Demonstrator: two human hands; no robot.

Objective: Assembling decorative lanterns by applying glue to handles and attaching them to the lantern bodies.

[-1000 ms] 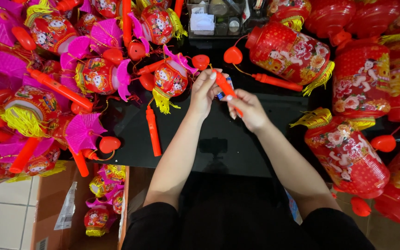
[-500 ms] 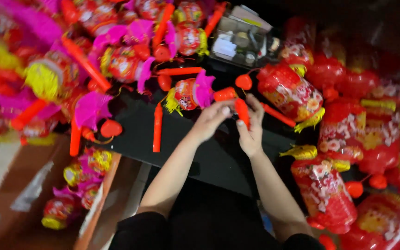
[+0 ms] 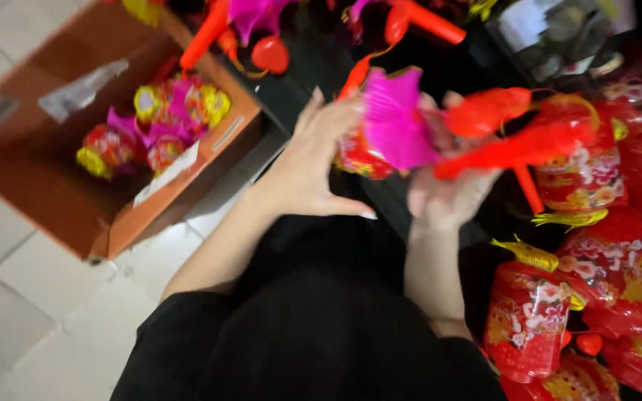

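— Pink paper fan on the toy lantern (image 3: 380, 137), where is it?
— At twelve o'clock from the body. The left hand (image 3: 313, 167) touches it with spread fingers; the right hand (image 3: 447, 197) holds it from below, fingers curled around it.
— And the cardboard box (image 3: 53, 186)?
— At ten o'clock, on the tile floor (image 3: 31, 319), with small lanterns inside.

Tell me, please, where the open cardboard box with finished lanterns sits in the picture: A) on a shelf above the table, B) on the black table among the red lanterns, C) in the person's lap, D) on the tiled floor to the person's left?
D: the cardboard box rests on the pale tiled floor, left of the left hand, with small lanterns inside.
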